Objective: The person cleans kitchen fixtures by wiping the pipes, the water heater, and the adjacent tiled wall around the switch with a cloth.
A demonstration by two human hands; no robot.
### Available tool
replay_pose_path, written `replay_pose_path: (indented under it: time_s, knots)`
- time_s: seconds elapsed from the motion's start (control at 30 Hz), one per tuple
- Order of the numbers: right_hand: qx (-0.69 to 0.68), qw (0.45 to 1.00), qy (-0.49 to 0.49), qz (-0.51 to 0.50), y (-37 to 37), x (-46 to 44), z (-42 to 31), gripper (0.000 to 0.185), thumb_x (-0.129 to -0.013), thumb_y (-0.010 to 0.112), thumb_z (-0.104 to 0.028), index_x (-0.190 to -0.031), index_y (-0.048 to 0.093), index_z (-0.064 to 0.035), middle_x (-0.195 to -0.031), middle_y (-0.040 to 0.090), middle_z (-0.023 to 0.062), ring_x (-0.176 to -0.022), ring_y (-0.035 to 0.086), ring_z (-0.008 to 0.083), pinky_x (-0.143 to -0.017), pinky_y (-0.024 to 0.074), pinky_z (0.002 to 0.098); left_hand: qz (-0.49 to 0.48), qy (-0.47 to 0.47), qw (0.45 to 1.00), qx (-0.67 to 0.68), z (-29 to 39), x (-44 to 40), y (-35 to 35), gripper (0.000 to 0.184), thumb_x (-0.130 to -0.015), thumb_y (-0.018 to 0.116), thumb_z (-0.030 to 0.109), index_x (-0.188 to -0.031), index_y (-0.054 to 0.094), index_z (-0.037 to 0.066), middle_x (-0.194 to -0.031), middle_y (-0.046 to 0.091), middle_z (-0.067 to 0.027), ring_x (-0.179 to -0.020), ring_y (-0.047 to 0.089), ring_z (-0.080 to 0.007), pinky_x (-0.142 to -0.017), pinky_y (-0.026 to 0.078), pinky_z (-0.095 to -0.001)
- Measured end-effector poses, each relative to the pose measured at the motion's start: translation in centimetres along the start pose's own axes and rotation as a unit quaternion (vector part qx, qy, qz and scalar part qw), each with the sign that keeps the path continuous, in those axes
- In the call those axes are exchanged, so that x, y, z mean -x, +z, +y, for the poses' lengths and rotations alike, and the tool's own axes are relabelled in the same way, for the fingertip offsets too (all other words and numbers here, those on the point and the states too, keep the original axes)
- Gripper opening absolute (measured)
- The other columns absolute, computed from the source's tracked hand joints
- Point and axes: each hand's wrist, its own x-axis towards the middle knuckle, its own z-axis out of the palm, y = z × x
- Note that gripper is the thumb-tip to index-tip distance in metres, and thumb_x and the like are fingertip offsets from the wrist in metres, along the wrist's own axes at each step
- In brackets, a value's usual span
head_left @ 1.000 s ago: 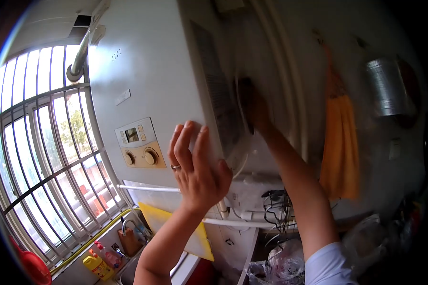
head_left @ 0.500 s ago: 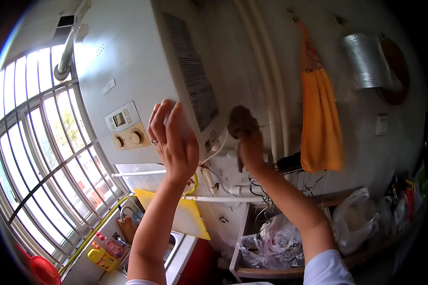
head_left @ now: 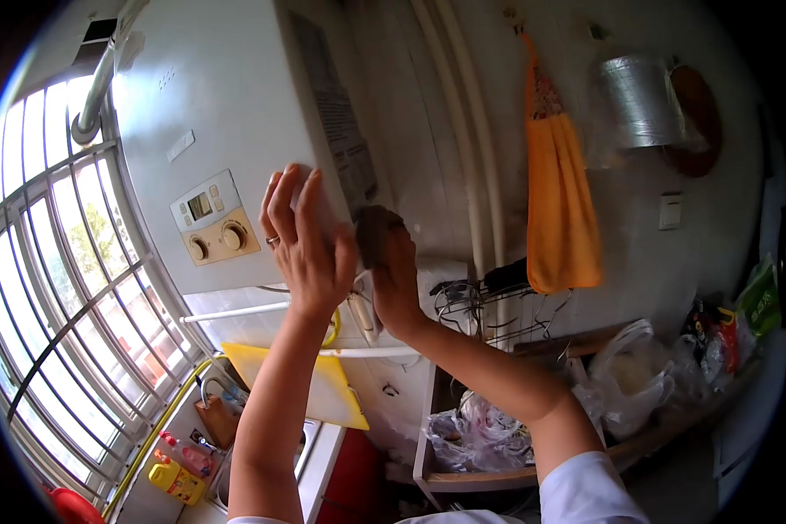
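Note:
A white wall-mounted water heater (head_left: 227, 105) fills the upper left, with a display and two knobs on its control panel (head_left: 214, 220). My left hand (head_left: 307, 244) rests on the heater's front near its lower right edge, fingers stretched out and a ring on one of them. In my right hand (head_left: 396, 278) is a dark grey-brown rag (head_left: 377, 231), bunched against the heater's side below the printed label (head_left: 345, 131). The fingers of this hand are partly hidden by the rag.
Pipes (head_left: 472, 131) run down the wall, beside a hanging orange towel (head_left: 563, 205). A wire rack (head_left: 498, 310) sits below. Plastic bags (head_left: 485, 432) fill a drawer. Lower left are a yellow cutting board (head_left: 323, 384), a yellow bottle (head_left: 176, 478) and a barred window (head_left: 70, 253).
My right hand has moved left with the rag, from beside the wall to the heater's side. My left hand stays on the heater's front. The whole view has shifted slightly.

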Motion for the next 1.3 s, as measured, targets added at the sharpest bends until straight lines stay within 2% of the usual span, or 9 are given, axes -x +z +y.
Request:
replay_pose_path:
  time_s: [0.37,0.47,0.53,0.63,0.8,1.0,1.13,1.23,1.3]
  knots:
    - [0.045,0.998,0.019,-0.035,-1.6,1.0,-0.2,0.044,-0.082,0.053,-0.003,-0.126,0.051,0.0010,-0.126,0.052,0.0203,-0.118,0.049,0.0376,-0.104,0.0363,0.0435,-0.030,-0.026,0.991,0.126,-0.5,0.5,-1.4,0.045,-0.088,0.048,0.021,-0.130,0.053,0.005,-0.142,0.042,-0.0197,-0.135,0.036,-0.0379,-0.111,0.026,-0.0472]
    - [-0.027,0.992,0.109,-0.060,-4.5,3.1,-1.7,0.033,-0.095,0.050,-0.012,-0.126,0.052,-0.0008,-0.124,0.058,0.0126,-0.116,0.054,0.0264,-0.103,0.0393,0.0366,-0.016,-0.173,0.935,0.309,0.8,2.6,-3.6,0.041,-0.088,0.049,0.015,-0.127,0.055,0.004,-0.137,0.049,-0.0183,-0.129,0.044,-0.0313,-0.107,0.032,-0.0428]
    - [-0.385,0.816,0.429,-0.050,-6.9,3.5,-3.5,0.036,-0.098,0.050,-0.017,-0.130,0.052,-0.0025,-0.124,0.058,0.0104,-0.118,0.054,0.0221,-0.104,0.0397,0.0345,-0.004,-0.242,0.900,0.362,2.6,5.1,-5.2,0.033,-0.091,0.047,0.004,-0.123,0.056,0.002,-0.127,0.055,-0.0123,-0.116,0.053,-0.0204,-0.092,0.042,-0.0306]
    - [-0.386,0.797,0.465,-0.012,-8.9,4.8,-4.4,0.037,-0.102,0.046,-0.024,-0.132,0.051,-0.0035,-0.126,0.057,0.0072,-0.118,0.054,0.0177,-0.104,0.0402,0.0325,-0.025,-0.311,0.846,0.432,4.8,10.0,-5.9,0.025,-0.089,0.050,-0.002,-0.111,0.061,0.003,-0.117,0.059,-0.0094,-0.107,0.055,-0.0170,-0.081,0.045,-0.0271]
    - [-0.341,0.813,0.472,-0.008,-9.6,5.7,-6.0,0.035,-0.103,0.045,-0.024,-0.129,0.052,-0.0027,-0.123,0.059,0.0090,-0.112,0.058,0.0199,-0.100,0.0457,0.0345,-0.083,-0.369,0.820,0.430,6.9,14.9,-4.1,0.018,-0.091,0.056,0.004,-0.108,0.062,0.002,-0.114,0.058,-0.0103,-0.102,0.058,-0.0180,-0.076,0.045,-0.0246]
    - [-0.428,0.766,0.457,-0.145,-9.9,6.4,-7.3,0.029,-0.102,0.050,-0.019,-0.123,0.056,0.0000,-0.112,0.063,0.0051,-0.104,0.060,0.0134,-0.095,0.0477,0.0288,-0.113,-0.368,0.815,0.433,7.8,16.2,-3.9,0.049,-0.088,0.070,0.022,-0.127,0.050,0.002,-0.118,0.056,-0.0115,-0.108,0.055,-0.0233,-0.086,0.048,-0.0335]
    - [-0.241,0.874,0.364,-0.213,-9.5,7.1,-8.0,0.019,-0.098,0.059,-0.017,-0.106,0.066,-0.0011,-0.102,0.064,0.0004,-0.095,0.057,0.0079,-0.085,0.0465,0.0253,-0.117,-0.385,0.769,0.497,7.8,17.3,-4.1,0.047,-0.087,0.073,0.023,-0.123,0.054,0.000,-0.110,0.061,-0.0109,-0.097,0.058,-0.0175,-0.081,0.049,-0.0309]
    - [-0.105,0.911,0.345,-0.200,-9.9,7.0,-7.9,0.021,-0.097,0.061,-0.018,-0.098,0.067,0.0016,-0.085,0.063,-0.0041,-0.082,0.055,0.0047,-0.074,0.0472,0.0229,-0.256,-0.473,0.605,0.587,7.6,18.5,-4.8,0.029,-0.095,0.065,0.024,-0.105,0.065,-0.003,-0.078,0.065,0.0011,-0.074,0.055,-0.0057,-0.067,0.047,-0.0235]
    - [-0.046,0.920,0.332,-0.203,-10.8,6.1,-8.1,0.022,-0.096,0.064,-0.019,-0.092,0.067,0.0015,-0.076,0.058,-0.0086,-0.074,0.047,0.0013,-0.064,0.0428,0.0200,-0.268,-0.499,0.548,0.616,7.4,18.1,-5.2,0.029,-0.096,0.063,0.024,-0.108,0.065,-0.003,-0.083,0.066,0.0011,-0.076,0.056,-0.0058,-0.069,0.047,-0.0232]
